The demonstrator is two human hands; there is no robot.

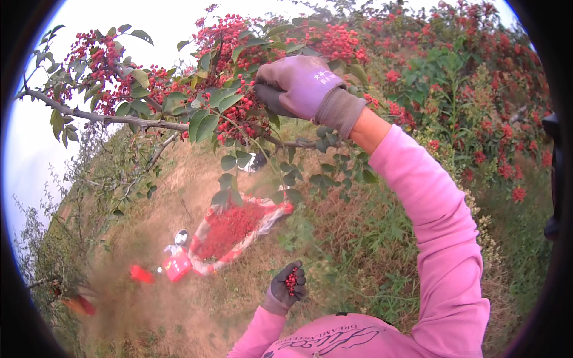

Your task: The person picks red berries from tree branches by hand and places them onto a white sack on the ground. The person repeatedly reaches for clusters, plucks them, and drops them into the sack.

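Note:
My right hand, in a purple and dark glove, reaches up into the clusters of small red berries on a leafy branch. Its fingertips are hidden behind the glove and the berries, so whether they grip a cluster does not show. Low in the view, my left hand, in a dark glove, is cupped around a small heap of loose red berries. The bare grey part of the branch runs across from the left, with more red clusters and green leaves around it.
On the dry grass below lies a red and white cloth holding a pile of red berries. Beside it are a red container and another red object. Berry-laden bushes stand at the right. Thin twigs hang at the left.

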